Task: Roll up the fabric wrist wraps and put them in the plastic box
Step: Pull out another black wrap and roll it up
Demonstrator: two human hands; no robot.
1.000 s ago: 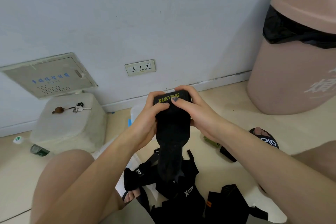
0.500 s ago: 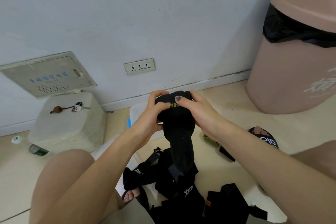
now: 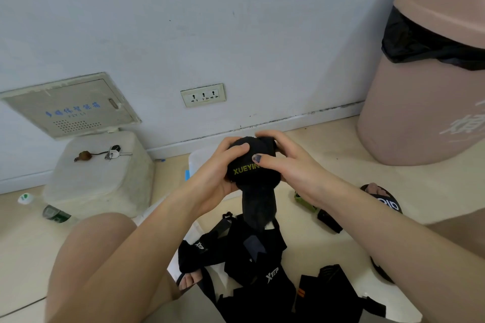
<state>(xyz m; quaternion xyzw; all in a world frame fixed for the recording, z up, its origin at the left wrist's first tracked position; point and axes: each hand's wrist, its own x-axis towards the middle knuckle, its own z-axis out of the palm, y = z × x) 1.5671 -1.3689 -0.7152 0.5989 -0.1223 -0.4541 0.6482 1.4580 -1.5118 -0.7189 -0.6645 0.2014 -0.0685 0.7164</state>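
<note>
A black wrist wrap (image 3: 251, 173) with yellow XUEYING lettering is partly rolled into a thick coil, held in front of me. My left hand (image 3: 213, 175) grips the roll from the left, thumb on top. My right hand (image 3: 287, 165) grips it from the right, thumb pressed on the lettering. The wrap's loose tail (image 3: 259, 208) hangs down toward a pile of more black wraps (image 3: 252, 267) on my lap and the floor. A pale plastic box (image 3: 197, 162) shows behind my hands, mostly hidden by them.
A large pink bin (image 3: 430, 92) with a black liner stands at the right. A white block (image 3: 99, 178) with keys (image 3: 115, 152) on it sits left by the wall. A bottle (image 3: 44, 211) lies on the floor. My knees and sandalled feet (image 3: 383, 199) flank the pile.
The roll has grown thicker as both hands turned it. The hanging tail has become shorter and lifted off the pile. The lettering now faces me on the roll's front.
</note>
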